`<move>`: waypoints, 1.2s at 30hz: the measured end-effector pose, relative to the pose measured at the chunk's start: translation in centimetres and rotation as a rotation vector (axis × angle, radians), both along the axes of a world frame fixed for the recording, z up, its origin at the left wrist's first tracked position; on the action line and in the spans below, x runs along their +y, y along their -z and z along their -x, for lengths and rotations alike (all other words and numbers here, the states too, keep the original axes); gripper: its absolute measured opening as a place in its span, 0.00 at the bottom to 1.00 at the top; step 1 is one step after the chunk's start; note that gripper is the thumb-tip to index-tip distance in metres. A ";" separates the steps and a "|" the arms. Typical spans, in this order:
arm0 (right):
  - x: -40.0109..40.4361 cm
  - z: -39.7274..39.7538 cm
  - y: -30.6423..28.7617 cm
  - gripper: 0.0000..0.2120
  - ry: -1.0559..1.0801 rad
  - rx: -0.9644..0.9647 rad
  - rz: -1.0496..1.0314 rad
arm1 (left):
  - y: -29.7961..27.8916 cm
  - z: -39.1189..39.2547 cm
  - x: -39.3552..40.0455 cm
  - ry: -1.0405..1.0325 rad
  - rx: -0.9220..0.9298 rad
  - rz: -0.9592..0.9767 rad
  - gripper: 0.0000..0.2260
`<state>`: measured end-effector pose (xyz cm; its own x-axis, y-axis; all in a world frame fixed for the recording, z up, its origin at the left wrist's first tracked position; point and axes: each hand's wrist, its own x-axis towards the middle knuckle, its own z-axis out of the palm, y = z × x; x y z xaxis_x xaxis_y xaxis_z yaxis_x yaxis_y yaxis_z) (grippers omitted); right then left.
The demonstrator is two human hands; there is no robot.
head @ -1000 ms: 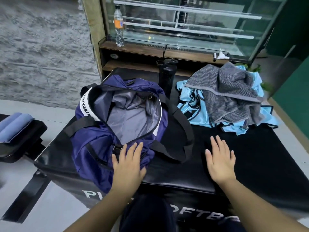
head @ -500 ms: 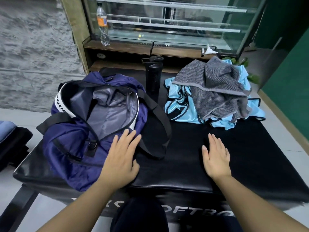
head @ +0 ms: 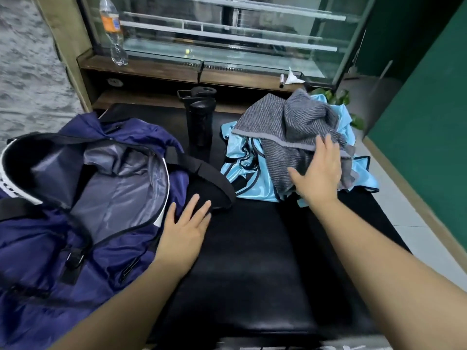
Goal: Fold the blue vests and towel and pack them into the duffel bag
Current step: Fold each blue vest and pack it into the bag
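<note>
Start of folding: right hand [head: 319, 170] flat, fingers straight, on grey towel [head: 283, 127] atop blue vests [head: 250, 178]. Left hand [head: 185, 223] open, resting by duffel bag [head: 83, 188] (unzipped, nothing packed). Next, likely: pinch towel, lift clear, spread flat.

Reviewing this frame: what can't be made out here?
Head view only:
- Vests: their number, under the towel.
- Right hand: whether it grips the towel; fingers blurred.
- Bag: left end cut off by the edge.
- Bottle label: too small.
</note>
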<state>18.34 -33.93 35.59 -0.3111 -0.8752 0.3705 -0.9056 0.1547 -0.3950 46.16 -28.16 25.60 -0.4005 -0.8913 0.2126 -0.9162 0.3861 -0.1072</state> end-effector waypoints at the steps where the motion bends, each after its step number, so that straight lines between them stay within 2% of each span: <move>1: -1.3 0.4 -1.1 0.46 -0.004 0.061 -0.029 | 0.2 -0.2 -0.4 -0.050 0.020 -0.002 0.27; 5: -5.2 1.3 -3.1 0.54 -0.061 0.163 -0.179 | 1.6 -0.4 -0.6 -0.107 0.255 -0.009 0.16; 8: -6.8 1.6 -2.7 0.58 -0.030 0.155 -0.307 | 2.1 -0.3 -0.5 -0.161 0.412 -0.089 0.26; 10: -7.4 1.5 -1.8 0.57 0.001 0.063 -0.332 | 1.9 -0.4 -0.4 -0.188 0.447 -0.158 0.31; 12: -7.9 1.6 -1.0 0.49 0.006 -0.127 -0.309 | 1.7 -0.4 -0.2 -0.191 0.497 -0.189 0.31; 13: -8.2 1.8 -0.8 0.40 0.004 -0.185 -0.309 | 1.6 -0.3 -0.2 -0.187 0.516 -0.190 0.31; 15: -8.4 1.8 -1.1 0.15 0.002 -0.188 -0.289 | 1.6 -0.3 -0.2 -0.177 0.532 -0.182 0.31; 16: -8.4 1.7 -1.5 0.07 0.009 -0.164 -0.247 | 1.6 -0.4 -0.2 -0.172 0.537 -0.176 0.30; 17: -8.4 1.4 -2.0 0.06 0.004 -0.129 -0.179 | 1.6 -0.4 -0.2 -0.169 0.542 -0.167 0.30; 19: -8.3 -0.2 -3.4 0.11 -0.094 -0.117 -0.029 | 1.6 -0.5 -0.2 -0.159 0.546 -0.142 0.28; 22: -7.2 -4.1 -6.9 0.14 -0.374 -0.305 0.131 | 1.6 -0.5 -0.1 -0.156 0.562 -0.111 0.25; 24: -6.4 -6.6 -8.8 0.14 -0.470 -0.421 0.192 | 1.7 -0.6 0.0 -0.154 0.580 -0.112 0.25; 26: -5.9 -7.6 -9.9 0.20 -0.431 -0.475 0.285 | 1.9 -0.7 0.0 -0.143 0.592 -0.119 0.26; 28: -6.0 -6.7 -9.7 0.29 -0.324 -0.421 0.320 | 1.8 -0.8 0.0 -0.132 0.609 -0.125 0.27; 30: -6.5 -4.2 -8.3 0.31 -0.209 -0.306 0.220 | 1.8 -0.8 0.0 -0.133 0.618 -0.130 0.28; 33: -7.5 -0.4 -5.5 0.30 -0.014 -0.203 -0.126 | 2.0 -0.8 0.0 -0.142 0.618 -0.127 0.28; 36: -8.1 1.2 -4.2 0.37 0.085 -0.115 -0.254 | 2.3 -0.9 -0.1 -0.140 0.619 -0.121 0.26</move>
